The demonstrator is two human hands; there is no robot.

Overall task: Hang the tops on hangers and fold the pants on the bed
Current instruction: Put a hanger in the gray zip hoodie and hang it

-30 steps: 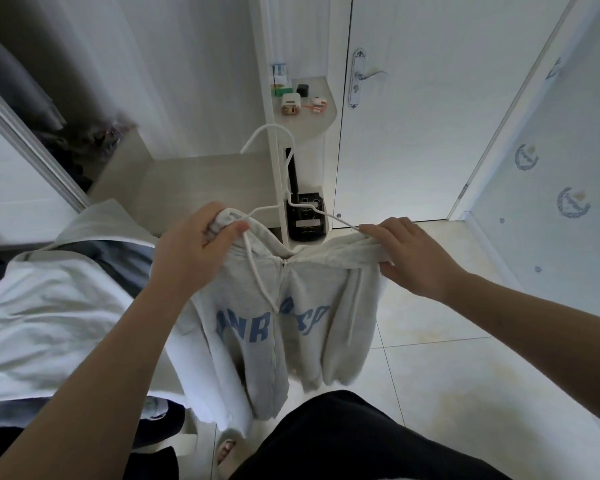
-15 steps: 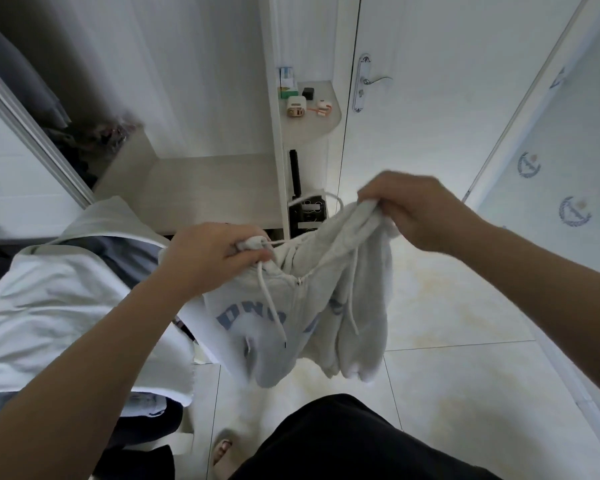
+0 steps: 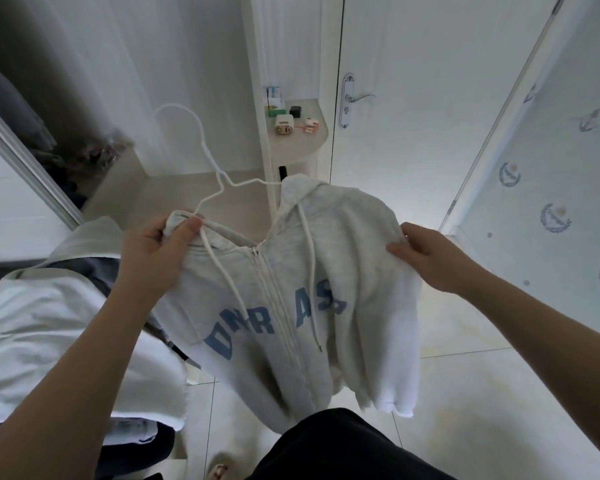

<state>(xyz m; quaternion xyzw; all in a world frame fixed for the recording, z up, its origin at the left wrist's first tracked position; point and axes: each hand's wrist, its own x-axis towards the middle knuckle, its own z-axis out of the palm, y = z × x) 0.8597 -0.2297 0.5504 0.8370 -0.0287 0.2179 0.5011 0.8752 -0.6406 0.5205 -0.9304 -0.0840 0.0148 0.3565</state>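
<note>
Tiled floor (image 3: 482,393) below; hoodie (image 3: 347,258) gripped between hands (image 3: 153,261) (image 3: 428,259).

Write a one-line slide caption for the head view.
Left hand pinches one shoulder of a grey zip hoodie at the end of a white wire hanger; right hand holds the other shoulder.

The right arm of the hanger (image 3: 221,176) disappears inside the hoodie (image 3: 343,258); its left end is buried in cloth under the left hand (image 3: 153,258); folds break the blue lettering; items (image 3: 286,126) on the far shelf (image 3: 307,147) are too small to name; the clothes pile (image 3: 49,323) runs off the left edge.
</note>
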